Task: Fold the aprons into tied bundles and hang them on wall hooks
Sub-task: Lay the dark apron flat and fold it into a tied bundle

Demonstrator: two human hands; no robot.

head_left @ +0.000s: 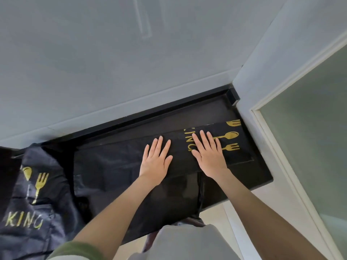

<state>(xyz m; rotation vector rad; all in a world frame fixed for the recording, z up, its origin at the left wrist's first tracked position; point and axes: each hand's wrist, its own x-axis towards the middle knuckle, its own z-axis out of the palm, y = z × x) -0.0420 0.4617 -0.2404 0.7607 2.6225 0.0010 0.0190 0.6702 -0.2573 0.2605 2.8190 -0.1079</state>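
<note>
1. Both hands lie flat with straight fingers and grip nothing. The left hand (155,162) and the right hand (208,154) press side by side on the folded apron (116,160).
2. This apron is spread as a long black strip on the dark counter (206,111), close to the wall (112,62). Its gold print (228,136) shows just beside the right fingers.
3. A second apron (37,194) lies crumpled at the left end of the counter and is not touched by any hand.
4. By my judgement the cloth is thin, light and very soft. It has a little shine, so the layers may slide on each other and the fold may open when the pressure is taken away.
5. A narrow dark band (200,194) hangs over the front edge under the right wrist. It is probably a tie strap, but the view is too dark to be sure.
6. For the next fold I would pinch the cloth at one short end, through all layers at the two corners, and keep one palm on the middle.
7. For the bundle, the straps are the place to hold, because they will make the knot and the loop for a hook. No hook is in view.
</note>
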